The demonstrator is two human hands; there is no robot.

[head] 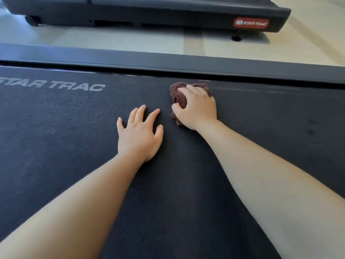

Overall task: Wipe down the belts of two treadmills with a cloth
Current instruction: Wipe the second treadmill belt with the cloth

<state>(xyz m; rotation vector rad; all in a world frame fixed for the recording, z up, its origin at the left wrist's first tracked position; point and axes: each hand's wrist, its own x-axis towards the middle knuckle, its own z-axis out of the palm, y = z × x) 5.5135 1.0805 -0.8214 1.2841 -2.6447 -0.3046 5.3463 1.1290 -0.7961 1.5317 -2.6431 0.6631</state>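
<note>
A black treadmill belt with grey STAR TRAC lettering fills most of the head view. My right hand grips a bunched dark brown cloth and presses it on the belt near the far side rail. My left hand lies flat on the belt just left of the cloth, fingers spread, holding nothing. A second treadmill stands beyond, across a strip of floor; only its dark base shows.
The dark side rail runs along the belt's far edge. Pale floor separates the two machines. The second treadmill has a red STAR TRAC badge, a wheel at left and a foot at right.
</note>
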